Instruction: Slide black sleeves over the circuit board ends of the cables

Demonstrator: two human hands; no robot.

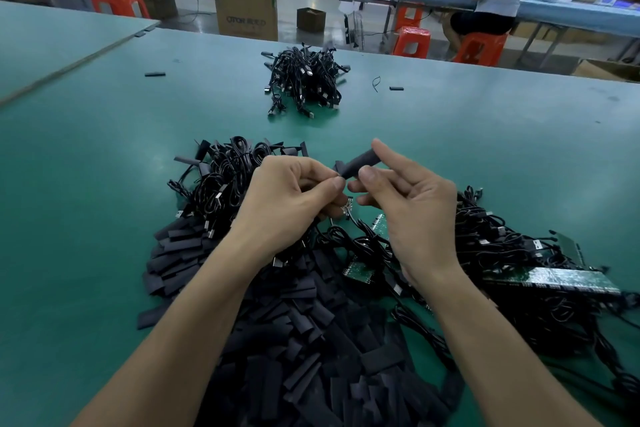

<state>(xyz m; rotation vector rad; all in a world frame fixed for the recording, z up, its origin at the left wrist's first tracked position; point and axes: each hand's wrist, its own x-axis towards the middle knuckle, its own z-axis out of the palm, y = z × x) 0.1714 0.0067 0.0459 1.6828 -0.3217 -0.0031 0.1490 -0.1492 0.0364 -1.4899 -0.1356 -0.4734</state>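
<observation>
Step in hand: the mouth of one black sleeve (360, 163) is being opened; I judge it is not yet over any board.
Left hand (291, 198): held above the far edge of the sleeve heap (311, 340). Thumb and forefinger pinch the sleeve's near end. The lower fingers are curled, likely round a cable, but that grip is partly hidden.
Right hand (408, 215): held above the heap's far right edge. Thumb and forefinger pinch the sleeve's body, and the other fingers hang loose.
Circuit board end (347, 209): bare, between the two hands and just under the held sleeve, above the heap's far edge.
Waiting cables (519, 253): a tangle on the counter (104, 184) right of the heap, with green boards showing.
Far bundle (304, 80): well beyond the heap; too small to tell whether these cables are sleeved.
Next move: round out the flattened mouth, line the board up with it, then draw the sleeve down over the board. A skewed board corner could catch the rim.
</observation>
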